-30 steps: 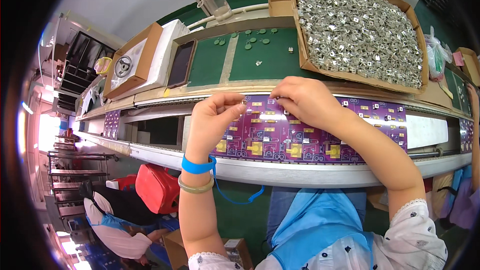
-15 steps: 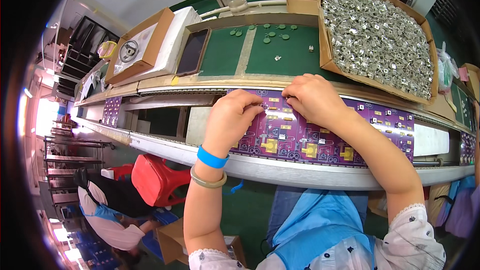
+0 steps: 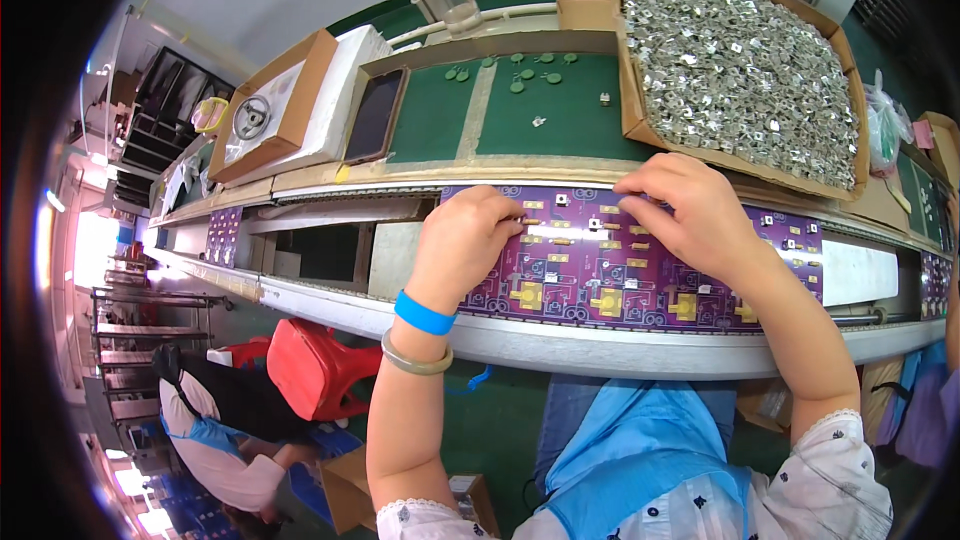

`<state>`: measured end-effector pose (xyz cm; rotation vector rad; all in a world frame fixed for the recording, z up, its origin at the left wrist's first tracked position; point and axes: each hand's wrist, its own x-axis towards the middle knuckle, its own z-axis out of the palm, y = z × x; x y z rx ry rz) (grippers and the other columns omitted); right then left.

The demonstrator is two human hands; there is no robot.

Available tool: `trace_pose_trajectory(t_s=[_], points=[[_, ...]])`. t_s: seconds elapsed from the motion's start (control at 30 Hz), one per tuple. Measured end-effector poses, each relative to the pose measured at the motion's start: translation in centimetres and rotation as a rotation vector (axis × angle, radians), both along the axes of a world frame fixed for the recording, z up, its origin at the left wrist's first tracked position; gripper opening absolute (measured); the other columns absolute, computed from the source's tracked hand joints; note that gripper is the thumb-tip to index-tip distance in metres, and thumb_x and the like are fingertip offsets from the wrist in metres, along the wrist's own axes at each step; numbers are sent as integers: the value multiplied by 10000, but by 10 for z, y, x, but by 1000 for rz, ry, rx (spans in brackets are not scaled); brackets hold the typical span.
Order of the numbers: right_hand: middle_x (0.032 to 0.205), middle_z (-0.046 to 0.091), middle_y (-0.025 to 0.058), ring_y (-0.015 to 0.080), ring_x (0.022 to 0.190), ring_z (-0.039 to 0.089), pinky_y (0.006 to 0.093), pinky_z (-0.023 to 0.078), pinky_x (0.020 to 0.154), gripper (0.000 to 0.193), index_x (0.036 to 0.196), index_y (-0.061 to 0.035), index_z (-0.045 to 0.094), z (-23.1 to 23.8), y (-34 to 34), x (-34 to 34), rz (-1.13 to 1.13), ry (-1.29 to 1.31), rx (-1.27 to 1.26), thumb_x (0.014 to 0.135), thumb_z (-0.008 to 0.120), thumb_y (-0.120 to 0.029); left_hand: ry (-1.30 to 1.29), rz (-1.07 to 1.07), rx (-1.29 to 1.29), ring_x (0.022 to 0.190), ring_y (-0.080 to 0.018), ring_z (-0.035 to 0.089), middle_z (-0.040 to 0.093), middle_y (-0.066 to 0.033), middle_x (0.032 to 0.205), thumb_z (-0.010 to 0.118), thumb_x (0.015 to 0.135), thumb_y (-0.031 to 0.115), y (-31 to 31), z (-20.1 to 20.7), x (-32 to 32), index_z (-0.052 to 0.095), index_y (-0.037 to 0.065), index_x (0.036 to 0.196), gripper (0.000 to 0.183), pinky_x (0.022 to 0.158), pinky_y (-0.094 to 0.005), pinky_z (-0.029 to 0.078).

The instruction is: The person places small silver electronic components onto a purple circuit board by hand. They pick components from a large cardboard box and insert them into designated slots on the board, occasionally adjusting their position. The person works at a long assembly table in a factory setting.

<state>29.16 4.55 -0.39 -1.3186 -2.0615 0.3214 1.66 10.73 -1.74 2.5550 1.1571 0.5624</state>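
Note:
A long purple circuit board panel (image 3: 575, 275) with gold pads and small metal parts lies on the rail in front of me. Over its left part is my left hand (image 3: 468, 240), thumb and forefinger pinched at the surface; anything between them is hidden. My right hand (image 3: 690, 208) reaches over the middle of the board near its far edge, fingers curled and tips close together. Whether it holds a small part cannot be made out. Small square metal parts (image 3: 595, 224) stand on the board between my hands.
Beyond the rail, a cardboard box (image 3: 630, 105) brims with small metal clips (image 3: 745, 80). Green disc parts (image 3: 517, 86) lie on a green mat (image 3: 425, 125) beside a dark tablet-like slab (image 3: 377, 117). A red stool (image 3: 310, 370) and another person (image 3: 225, 430) are at lower left.
My right hand has moved right along the board, uncovering small metal parts near the far edge. My left hand stays almost in place, still pinched. The view has shifted slightly.

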Motion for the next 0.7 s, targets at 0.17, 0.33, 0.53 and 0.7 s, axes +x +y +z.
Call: trace_pose_trajectory(t_s=[0.17,0.33,0.53,0.7], points=[[898,691,120,310,827,665,380,523,730,113,948,-34,716,16,-16,50,-144,82,90,892,677,-125,-17,47,-6,789,-287,660,675,-116,871,738,822,99,-3,19,9,736,32,950,145,696,-365,513],[916,699,121,278,834,672,351,520,744,143,1013,-32,725,20,-1,128,-436,-12,94,897,682,-104,-193,-68,62,774,-290,651,670,-119,872,705,861,86,5,38,68,723,23,921,89,683,-361,506],[946,708,86,294,946,667,413,542,823,135,964,-95,751,11,17,138,-410,-230,96,864,668,-132,-232,-193,172,801,-317,650,660,-119,857,701,854,98,17,48,157,725,38,910,86,700,-388,512],[901,658,57,267,961,632,393,542,800,148,939,-117,749,2,34,132,-289,-370,184,810,679,-97,-202,-184,181,840,-332,659,676,-119,880,696,848,121,33,35,210,738,51,925,113,747,-418,527]])
